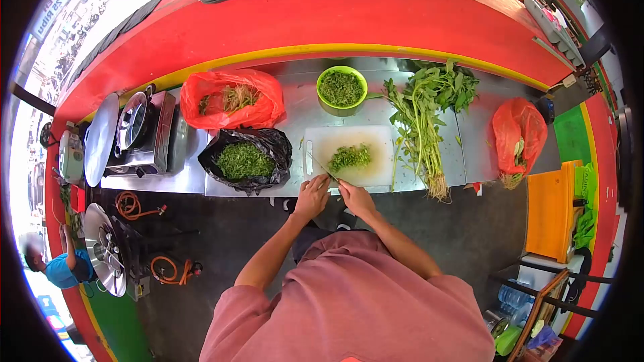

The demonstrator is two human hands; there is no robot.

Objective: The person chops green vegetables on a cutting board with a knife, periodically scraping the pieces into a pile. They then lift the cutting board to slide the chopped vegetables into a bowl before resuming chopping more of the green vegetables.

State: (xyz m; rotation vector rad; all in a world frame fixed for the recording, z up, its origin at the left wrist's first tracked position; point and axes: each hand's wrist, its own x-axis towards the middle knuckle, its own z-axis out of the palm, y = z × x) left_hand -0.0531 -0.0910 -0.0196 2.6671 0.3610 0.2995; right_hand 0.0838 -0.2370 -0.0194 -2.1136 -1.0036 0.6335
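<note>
While chopped greens lie mid-way on the cutting board | angle the knife away from skin | your left hand, right hand close together, near edge (what each pinches: cannot tell)

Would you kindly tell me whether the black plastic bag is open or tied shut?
Open: the black plastic bag has its mouth spread wide, showing chopped greens inside.

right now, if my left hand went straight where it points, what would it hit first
Your left hand would probably meet the knife first, then the chopped greens on the cutting board; depth there is unclear.
</note>
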